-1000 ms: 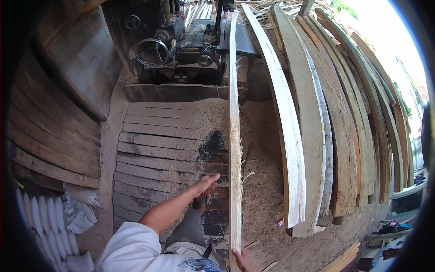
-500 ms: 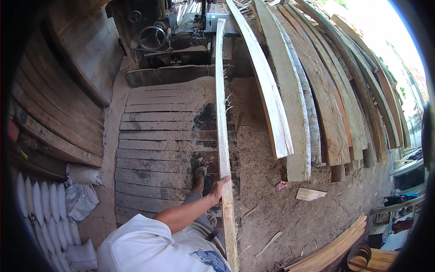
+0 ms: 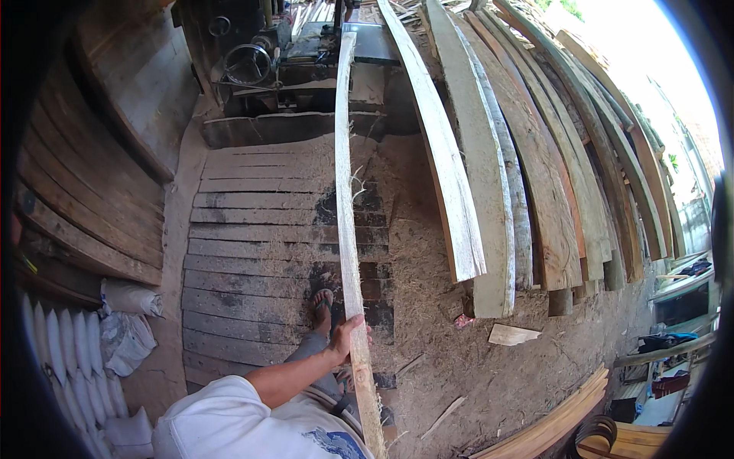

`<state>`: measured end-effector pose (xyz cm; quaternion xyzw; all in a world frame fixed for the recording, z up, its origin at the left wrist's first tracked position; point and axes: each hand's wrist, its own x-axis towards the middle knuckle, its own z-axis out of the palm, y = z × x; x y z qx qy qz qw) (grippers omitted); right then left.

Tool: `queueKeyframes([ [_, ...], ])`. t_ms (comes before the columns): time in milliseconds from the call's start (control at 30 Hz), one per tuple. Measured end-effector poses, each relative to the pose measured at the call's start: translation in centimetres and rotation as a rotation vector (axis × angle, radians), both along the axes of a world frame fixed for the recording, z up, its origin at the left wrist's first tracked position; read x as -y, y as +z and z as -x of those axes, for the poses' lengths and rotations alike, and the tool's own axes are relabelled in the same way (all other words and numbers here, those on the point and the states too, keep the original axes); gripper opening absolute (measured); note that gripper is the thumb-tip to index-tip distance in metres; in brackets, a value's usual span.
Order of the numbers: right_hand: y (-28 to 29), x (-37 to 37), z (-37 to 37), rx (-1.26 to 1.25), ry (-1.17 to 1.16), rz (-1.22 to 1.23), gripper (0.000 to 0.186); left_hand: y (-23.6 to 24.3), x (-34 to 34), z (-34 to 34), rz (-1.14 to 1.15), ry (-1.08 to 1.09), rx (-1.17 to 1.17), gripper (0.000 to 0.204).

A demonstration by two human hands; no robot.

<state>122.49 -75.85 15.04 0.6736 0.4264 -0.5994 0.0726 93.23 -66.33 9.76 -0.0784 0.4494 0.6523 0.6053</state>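
Observation:
A long, narrow pale wooden strip (image 3: 345, 199) runs from a sawing machine (image 3: 260, 65) at the top down past my body at the bottom edge. My left hand (image 3: 348, 335) grips the strip's left edge near its lower end, with the arm reaching out of a white sleeve. My foot in a sandal (image 3: 323, 301) stands on the plank floor just left of the strip. My right hand is out of sight.
Several long curved boards (image 3: 489, 176) lean in a row at the right, over sawdust-covered ground. White sacks (image 3: 122, 336) lie at the lower left beside a dark plank wall (image 3: 84, 199). Offcuts (image 3: 512, 334) and stacked boards (image 3: 550, 428) lie at the lower right.
The view has swung left and down. My left hand went from reaching toward the strip to gripping it. The hand seen at the strip's bottom end a second ago is gone from view.

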Motion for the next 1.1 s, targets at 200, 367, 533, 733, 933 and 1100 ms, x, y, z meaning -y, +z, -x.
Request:
queueKeyframes([
  [200,-0.8,-5.5,6.9,-0.003,-0.04,0.02,0.054,-0.3,-7.2,8.6,0.01,-0.065,-0.025,0.049],
  [367,-1.7,-11.0,13.5,0.003,-0.049,0.058,0.054,0.8,-14.6,16.8,0.049,-0.04,-0.048,0.051],
  [533,-1.5,-16.4,20.1,0.019,-0.09,0.076,0.054,-0.7,-23.0,26.9,0.004,-0.056,0.009,0.047],
  [733,-0.3,-20.9,26.5,0.017,-0.11,0.107,0.054,-1.5,-32.2,37.6,0.022,-0.096,-0.025,0.061],
  [933,0.4,-24.0,31.1,0.017,-0.148,0.168,0.054,-1.9,-41.3,47.4,0.016,-0.09,-0.085,0.071],
  [1100,-0.5,-27.7,35.7,-0.007,-0.173,0.233,0.054,-1.8,-48.8,56.7,-0.061,-0.066,-0.142,0.076],
])
